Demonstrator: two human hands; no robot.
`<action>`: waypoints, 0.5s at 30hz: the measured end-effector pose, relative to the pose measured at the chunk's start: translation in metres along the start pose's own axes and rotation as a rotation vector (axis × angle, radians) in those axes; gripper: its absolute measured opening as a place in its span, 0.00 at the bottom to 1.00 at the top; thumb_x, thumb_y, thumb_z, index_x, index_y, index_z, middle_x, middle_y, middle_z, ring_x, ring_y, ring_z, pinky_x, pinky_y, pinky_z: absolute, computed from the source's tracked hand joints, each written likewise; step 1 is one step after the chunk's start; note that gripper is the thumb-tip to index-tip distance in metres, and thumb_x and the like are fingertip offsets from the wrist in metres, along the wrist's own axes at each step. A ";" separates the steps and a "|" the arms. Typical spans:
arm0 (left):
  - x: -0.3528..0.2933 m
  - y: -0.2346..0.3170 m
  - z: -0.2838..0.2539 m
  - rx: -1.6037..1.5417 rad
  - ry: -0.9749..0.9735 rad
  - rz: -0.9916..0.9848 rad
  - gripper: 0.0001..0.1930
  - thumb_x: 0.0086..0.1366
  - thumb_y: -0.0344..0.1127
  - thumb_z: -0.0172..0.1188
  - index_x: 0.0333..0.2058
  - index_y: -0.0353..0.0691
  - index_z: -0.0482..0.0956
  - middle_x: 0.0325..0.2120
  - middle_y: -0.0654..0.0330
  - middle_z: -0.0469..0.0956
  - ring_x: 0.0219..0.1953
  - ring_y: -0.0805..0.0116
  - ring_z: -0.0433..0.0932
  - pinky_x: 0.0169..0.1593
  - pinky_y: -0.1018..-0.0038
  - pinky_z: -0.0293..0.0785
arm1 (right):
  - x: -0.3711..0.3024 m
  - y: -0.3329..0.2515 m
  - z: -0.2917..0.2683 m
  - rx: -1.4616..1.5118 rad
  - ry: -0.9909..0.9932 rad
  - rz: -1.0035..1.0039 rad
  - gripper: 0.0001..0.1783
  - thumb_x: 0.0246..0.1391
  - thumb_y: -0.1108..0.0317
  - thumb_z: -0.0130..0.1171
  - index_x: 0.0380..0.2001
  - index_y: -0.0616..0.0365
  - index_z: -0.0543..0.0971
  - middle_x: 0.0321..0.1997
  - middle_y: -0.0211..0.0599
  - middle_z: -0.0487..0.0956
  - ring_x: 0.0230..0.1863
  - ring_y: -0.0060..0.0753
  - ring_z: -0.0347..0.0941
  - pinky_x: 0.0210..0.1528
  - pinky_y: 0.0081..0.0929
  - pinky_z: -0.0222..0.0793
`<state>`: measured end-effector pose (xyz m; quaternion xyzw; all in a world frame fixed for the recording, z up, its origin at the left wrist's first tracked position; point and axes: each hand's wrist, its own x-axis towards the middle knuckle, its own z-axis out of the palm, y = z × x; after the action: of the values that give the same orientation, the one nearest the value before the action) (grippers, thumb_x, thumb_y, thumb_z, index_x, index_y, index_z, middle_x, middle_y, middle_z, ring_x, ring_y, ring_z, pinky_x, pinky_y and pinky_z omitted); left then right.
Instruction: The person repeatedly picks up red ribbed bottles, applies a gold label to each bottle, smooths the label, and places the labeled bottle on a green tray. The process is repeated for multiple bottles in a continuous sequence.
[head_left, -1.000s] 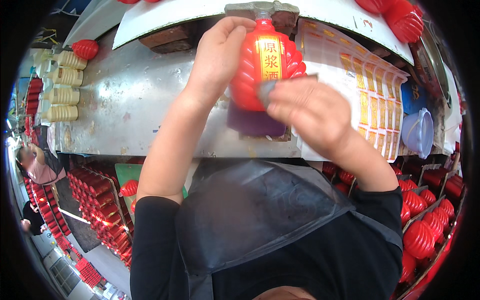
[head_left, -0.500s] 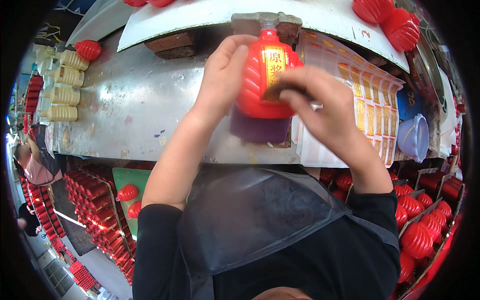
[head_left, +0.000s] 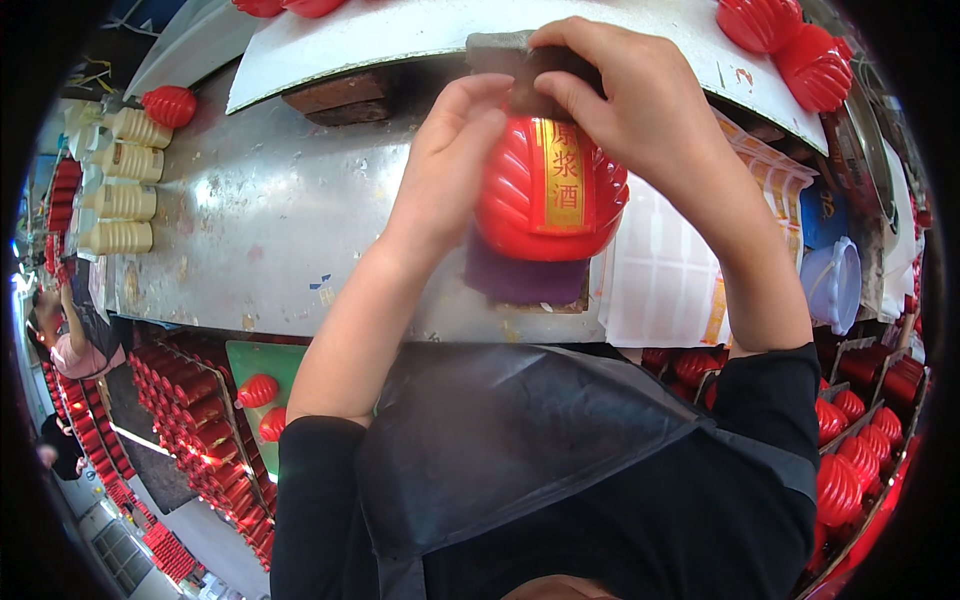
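A glossy red bottle (head_left: 510, 200) with slanting ridges and a long yellow-and-red label (head_left: 566, 190) lies in front of me, its neck pointing away. Beneath its base shows a purple pad (head_left: 525, 280). My left hand (head_left: 455, 150) grips the bottle's left side near the shoulder, thumb on top. Pinched in my right hand (head_left: 640, 95) is a dark brown flat piece (head_left: 562, 70), held over the bottle's neck and the label's top end. That hand hides most of the neck. A grey block (head_left: 490, 50) sits just beyond it.
Label sheets (head_left: 660, 250) lie right of the bottle, a pale blue bucket (head_left: 832, 285) beyond them. Cream bottles (head_left: 125, 200) line the bench's left end. A white board (head_left: 400, 40) rests on bricks (head_left: 340, 95) at the back. Boxed red bottles (head_left: 855, 460) stand lower right.
My right hand has moved from the label's middle up to the bottle's neck, with the dark piece. The label's lower end now lies uncovered. My left hand stays on the bottle.
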<state>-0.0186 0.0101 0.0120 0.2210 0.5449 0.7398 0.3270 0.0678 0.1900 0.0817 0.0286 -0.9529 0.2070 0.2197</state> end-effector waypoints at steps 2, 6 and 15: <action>-0.001 0.002 0.001 0.085 -0.004 0.027 0.24 0.73 0.33 0.58 0.64 0.32 0.69 0.58 0.51 0.77 0.60 0.68 0.76 0.65 0.69 0.72 | 0.005 0.007 0.005 -0.033 0.033 0.001 0.16 0.60 0.69 0.68 0.51 0.60 0.83 0.41 0.49 0.87 0.38 0.47 0.86 0.42 0.36 0.82; 0.004 0.008 0.006 0.410 -0.032 0.038 0.30 0.68 0.34 0.66 0.65 0.31 0.66 0.57 0.52 0.77 0.58 0.69 0.77 0.63 0.71 0.73 | 0.007 0.021 0.010 -0.061 -0.003 0.028 0.16 0.60 0.69 0.68 0.51 0.60 0.83 0.42 0.49 0.87 0.38 0.46 0.86 0.44 0.34 0.82; 0.022 0.011 0.008 0.293 -0.046 -0.099 0.16 0.77 0.35 0.59 0.56 0.34 0.71 0.41 0.61 0.81 0.45 0.78 0.78 0.50 0.78 0.76 | -0.043 0.011 -0.007 0.419 0.097 0.120 0.13 0.56 0.84 0.67 0.44 0.64 0.84 0.46 0.38 0.88 0.49 0.29 0.85 0.50 0.27 0.82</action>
<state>-0.0307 0.0297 0.0243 0.2560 0.6496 0.6301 0.3398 0.1080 0.2016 0.0648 0.0068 -0.8775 0.4142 0.2418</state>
